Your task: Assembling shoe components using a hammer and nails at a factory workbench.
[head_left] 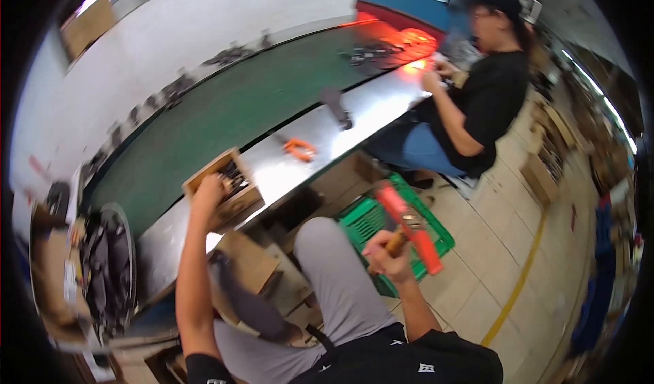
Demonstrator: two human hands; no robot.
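My left hand reaches into a small wooden box at the bench's near edge. Its fingers curl down among small dark and metallic parts; whatever they pinch is hidden. My right hand is wrapped round the short-looking wooden handle of a mallet, held up in front of my right side. The long orange-red head is blurred, with metal at its middle. A pair of orange-handled pliers lies on the bench, right of the box. Beyond it is a dark grey strip-like piece.
A green conveyor belt runs behind the metal bench strip. Beneath the mallet stands a green plastic crate. A co-worker sits at the far right, hands over the bench. At left are dark pieces in a round-rimmed container.
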